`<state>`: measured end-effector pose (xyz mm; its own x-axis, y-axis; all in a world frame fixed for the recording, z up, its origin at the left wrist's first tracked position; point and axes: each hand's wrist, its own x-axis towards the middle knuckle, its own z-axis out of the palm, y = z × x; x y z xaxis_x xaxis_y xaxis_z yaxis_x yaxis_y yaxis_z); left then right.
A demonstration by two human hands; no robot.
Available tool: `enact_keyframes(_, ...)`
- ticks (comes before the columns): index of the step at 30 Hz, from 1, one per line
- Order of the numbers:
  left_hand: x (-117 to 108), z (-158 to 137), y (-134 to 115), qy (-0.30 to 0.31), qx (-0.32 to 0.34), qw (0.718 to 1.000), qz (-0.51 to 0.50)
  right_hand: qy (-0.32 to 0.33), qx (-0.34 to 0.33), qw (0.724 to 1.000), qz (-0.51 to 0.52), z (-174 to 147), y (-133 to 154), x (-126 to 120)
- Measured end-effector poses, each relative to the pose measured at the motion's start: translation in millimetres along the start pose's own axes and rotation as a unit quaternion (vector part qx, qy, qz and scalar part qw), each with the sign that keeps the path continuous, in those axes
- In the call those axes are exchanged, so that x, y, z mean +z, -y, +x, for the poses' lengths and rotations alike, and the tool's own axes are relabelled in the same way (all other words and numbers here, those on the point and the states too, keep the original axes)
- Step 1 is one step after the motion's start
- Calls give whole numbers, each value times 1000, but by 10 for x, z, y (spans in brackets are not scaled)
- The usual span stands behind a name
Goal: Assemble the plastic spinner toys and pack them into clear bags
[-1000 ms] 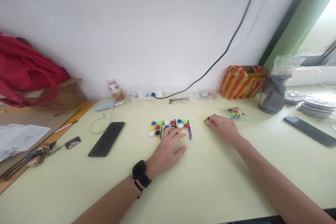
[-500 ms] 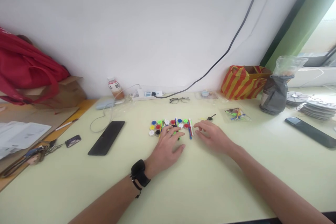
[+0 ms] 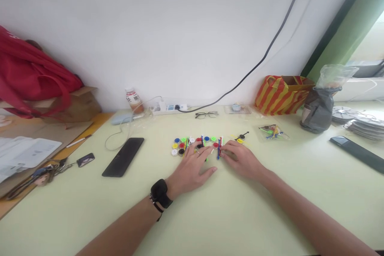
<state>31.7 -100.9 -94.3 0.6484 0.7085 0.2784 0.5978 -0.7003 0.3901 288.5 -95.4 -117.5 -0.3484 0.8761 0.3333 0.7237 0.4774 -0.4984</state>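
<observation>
Several small coloured discs (image 3: pixel 174 152) lie in rows at the middle of the table, with thin plastic sticks standing out between them. My left hand (image 3: pixel 195 170), wearing a ring, rests palm down over the discs and sticks. Its fingers are spread and cover part of them, and the thumb is stretched to the right. At the right end of the rows lie a blue stick (image 3: pixel 219 150) and a red stick. My right hand (image 3: pixel 243 158) is beside these, its thumb and index fingertips slightly apart and touching the red stick's side. Beyond it lies a black arrow-shaped piece (image 3: pixel 242 137).
A clear bag of coloured parts (image 3: pixel 272 132) lies farther right. Glasses (image 3: pixel 207 115), a power strip (image 3: pixel 171 107) and a bottle (image 3: pixel 133 100) line the wall side. A black phone (image 3: pixel 123 157) lies left, a dark flat case (image 3: pixel 358 153) right, near a striped bag (image 3: pixel 279 96).
My right hand has moved slightly left, its fingertips now at the red stick. My left hand stays over the discs. The whole view has shifted a little.
</observation>
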Motion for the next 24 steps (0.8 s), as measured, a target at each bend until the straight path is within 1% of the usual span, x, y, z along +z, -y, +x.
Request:
enact_keyframes(4, 15, -5, -7, -28, 36, 999, -17, 2, 22, 1000, -4, 1, -6, -15)
enact_keyframes(8, 50, -10, 3, -26, 73, 997, -30, 3, 41, 999, -14, 11, -12, -22)
enact_keyframes(13, 81, -11, 31, -49, 73, 996, -14, -5, 65, 997, -29, 16, -7, -21)
enact_keyframes(19, 48, -4, -17, -40, 97, 994, -35, -4, 63, 997, -35, 17, 1, -27)
enact_keyframes(24, 62, -8, -17, -32, 90, 995, -24, -5, 69, 997, -38, 13, 8, -18)
